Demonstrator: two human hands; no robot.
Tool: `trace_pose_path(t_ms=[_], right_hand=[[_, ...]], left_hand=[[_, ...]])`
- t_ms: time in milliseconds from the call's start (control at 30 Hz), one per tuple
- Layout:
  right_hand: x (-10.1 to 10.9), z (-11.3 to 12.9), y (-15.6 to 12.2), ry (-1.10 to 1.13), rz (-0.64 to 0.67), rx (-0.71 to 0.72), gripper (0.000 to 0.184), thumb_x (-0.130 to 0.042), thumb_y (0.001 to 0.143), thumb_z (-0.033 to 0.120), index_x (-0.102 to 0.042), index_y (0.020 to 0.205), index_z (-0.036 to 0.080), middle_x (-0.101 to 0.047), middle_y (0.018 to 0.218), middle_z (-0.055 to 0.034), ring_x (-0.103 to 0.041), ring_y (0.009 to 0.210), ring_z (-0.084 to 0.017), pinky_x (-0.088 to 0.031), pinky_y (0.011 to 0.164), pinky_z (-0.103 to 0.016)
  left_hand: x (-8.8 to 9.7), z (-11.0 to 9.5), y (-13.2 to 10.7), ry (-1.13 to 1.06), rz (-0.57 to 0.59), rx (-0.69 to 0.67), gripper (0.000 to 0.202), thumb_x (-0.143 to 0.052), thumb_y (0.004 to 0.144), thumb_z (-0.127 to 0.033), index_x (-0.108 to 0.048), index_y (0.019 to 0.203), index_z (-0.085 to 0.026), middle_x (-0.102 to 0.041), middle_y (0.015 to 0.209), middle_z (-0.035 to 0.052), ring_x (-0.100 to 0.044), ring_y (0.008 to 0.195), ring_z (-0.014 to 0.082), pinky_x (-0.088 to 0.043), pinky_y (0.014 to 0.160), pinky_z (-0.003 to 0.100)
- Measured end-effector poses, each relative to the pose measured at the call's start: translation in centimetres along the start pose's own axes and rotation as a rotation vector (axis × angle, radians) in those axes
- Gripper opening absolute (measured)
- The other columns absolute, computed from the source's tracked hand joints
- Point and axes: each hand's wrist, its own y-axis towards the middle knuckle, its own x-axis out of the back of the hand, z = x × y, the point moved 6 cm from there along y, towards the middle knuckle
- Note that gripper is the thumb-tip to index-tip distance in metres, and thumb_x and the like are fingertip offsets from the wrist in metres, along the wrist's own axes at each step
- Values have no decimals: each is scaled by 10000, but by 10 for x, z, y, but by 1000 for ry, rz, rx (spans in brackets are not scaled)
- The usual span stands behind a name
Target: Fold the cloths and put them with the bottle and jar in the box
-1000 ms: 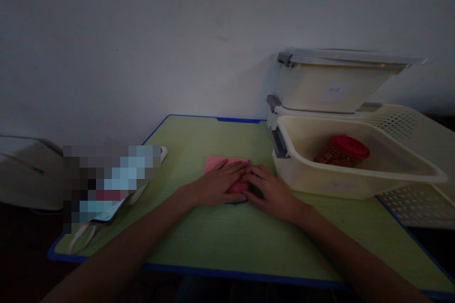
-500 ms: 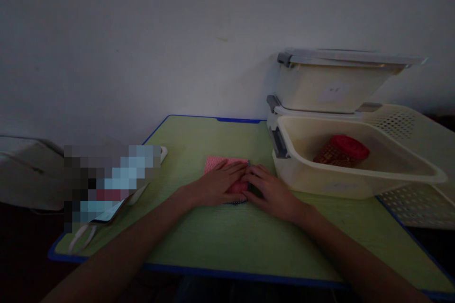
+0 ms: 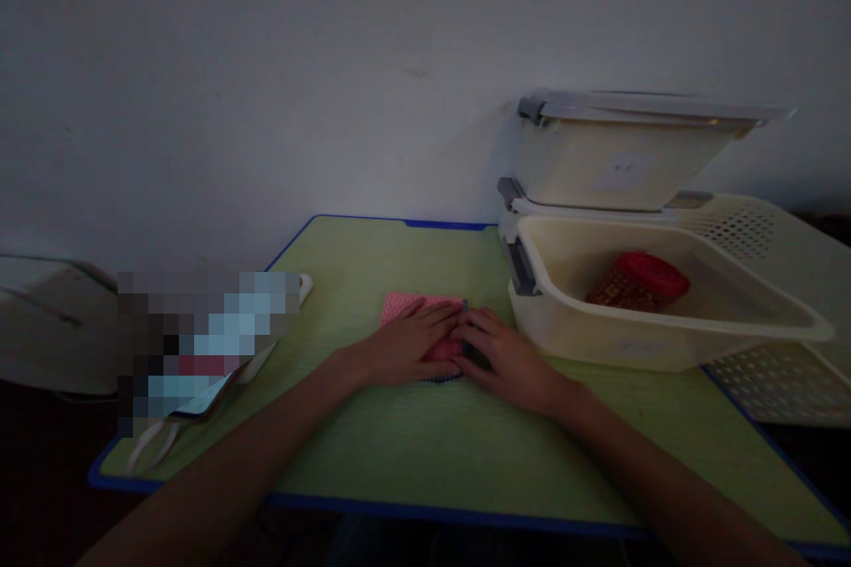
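Note:
A folded pink cloth [image 3: 405, 301] with a dark patterned edge lies on the green tabletop. My left hand [image 3: 416, 341] rests flat over it, fingers stretched toward the right. At the cloth's right edge is my right hand [image 3: 502, 359], its fingers bent and the thumb apart from them. The fingertips of both hands meet over the cloth, so its middle is partly covered. Right of my hands stands a cream plastic bin [image 3: 598, 345], with a red rolled item [image 3: 655, 275] with a patterned side inside.
Behind the bin is a lidded storage box [image 3: 591, 159]. A perforated white basket [image 3: 784, 385] shows at the right. On the table's left side lies a phone-like device [image 3: 206, 394], partly pixelated, with a white strap [image 3: 150, 447]. The green table [image 3: 372, 461] has a blue rim and meets the wall.

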Motion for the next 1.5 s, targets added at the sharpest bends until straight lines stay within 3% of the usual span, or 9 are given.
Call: trace_pose_path(t_ms=[567,767,967,1167,1400,1500], right_hand=[[0,0,0,5,-16,-39,186,-513,811,229,-568,961,133,-552,1029,-113,-483,1029,-232,-431,889,-388],[-2,-6,-3,22,-40,-119,406,-508,808,272,-479,1186,127,-472,1252,-147,-414,1196,-239,-389,976,-418],[-13,-15,-6,-18,67,-136,611,-387,867,414,-320,1339,32,-304,1401,-217,-246,1318,-274,-283,1050,-474],[-15,-16,-6,-48,79,-121,607,-364,877,411,-296,1361,51,-293,1411,-195,-257,1315,-257,-286,1055,-453],[-8,-6,-1,-34,-19,-74,561,-431,832,289,-341,1344,76,-345,1397,-155,-276,1312,-223,-274,1068,-439],[-10,-3,0,-57,14,-66,586,-412,845,323,-308,1356,55,-307,1410,-172,-257,1318,-233,-260,1066,-462]], left_hand=[[0,0,0,18,-1,3,697,-348,835,-585,-224,1383,-173,-215,1467,100,-175,1352,196,-109,1099,397],[6,6,-5,79,14,16,797,-304,811,-645,-104,1410,-158,-139,1482,105,-129,1362,199,-83,1097,391],[0,19,-10,144,87,105,836,-237,794,-685,-82,1412,-144,-90,1478,134,-85,1366,243,-60,1084,428],[-1,19,-8,163,70,101,837,-242,790,-688,-91,1412,-149,-112,1475,140,-94,1364,252,-68,1080,435],[1,17,-7,148,69,97,866,-241,779,-702,-113,1408,-121,-126,1472,153,-113,1361,256,-72,1080,430],[2,16,-7,155,54,91,857,-235,778,-703,-139,1405,-125,-154,1468,152,-126,1359,252,-76,1081,424]])
